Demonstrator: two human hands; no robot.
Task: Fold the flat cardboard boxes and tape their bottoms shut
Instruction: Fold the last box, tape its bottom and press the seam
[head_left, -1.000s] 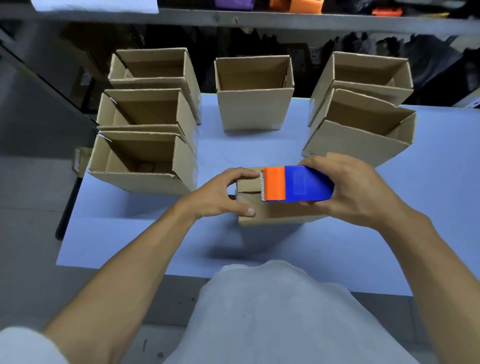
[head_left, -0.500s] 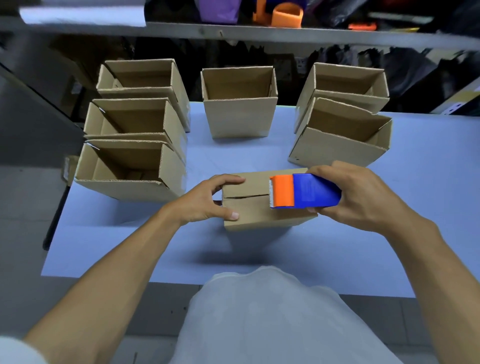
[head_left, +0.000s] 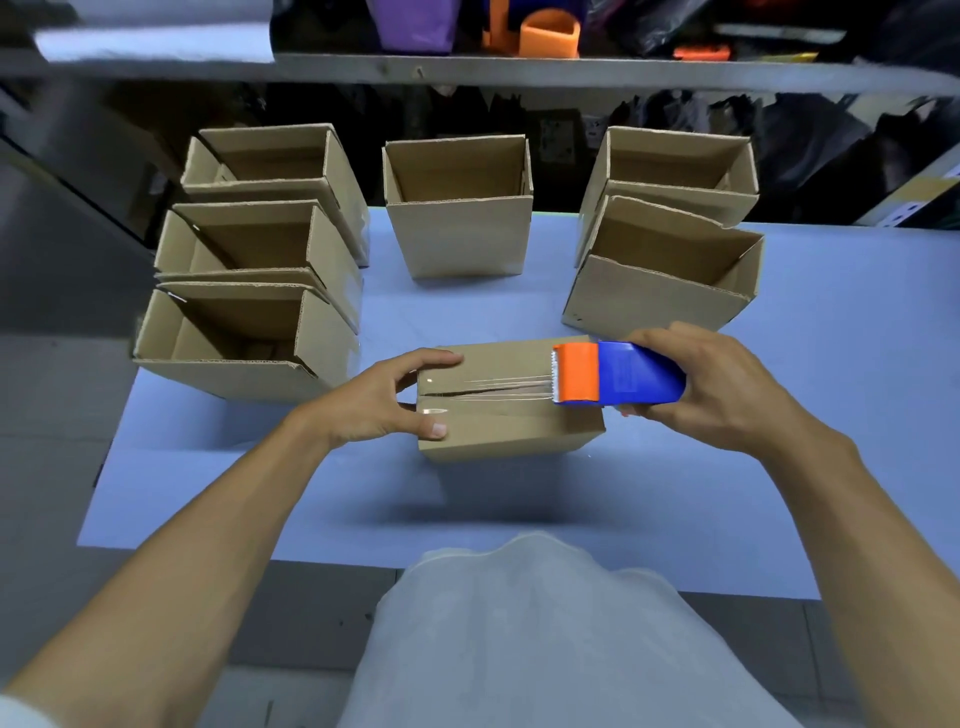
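A small cardboard box (head_left: 498, 431) stands upside down in the middle of the blue table (head_left: 779, 519), its bottom flaps folded shut and facing up. My left hand (head_left: 379, 400) grips the box's left end, thumb on the near side and fingers over the top. My right hand (head_left: 711, 384) holds a blue and orange tape dispenser (head_left: 618, 371) over the box's right end. A strip of clear tape (head_left: 498, 392) stretches from the dispenser's blade leftward along the flap seam.
Three open boxes (head_left: 249, 332) stand in a column on the left, one (head_left: 460, 208) at the back middle, two (head_left: 660, 270) on the right. A shelf (head_left: 519, 67) with orange and purple items runs behind. The table's near edge lies by my torso.
My right hand has drawn the dispenser rightward across the box top, laying clear tape over the seam. My left hand stays on the box's left end. The view has tilted up slightly.
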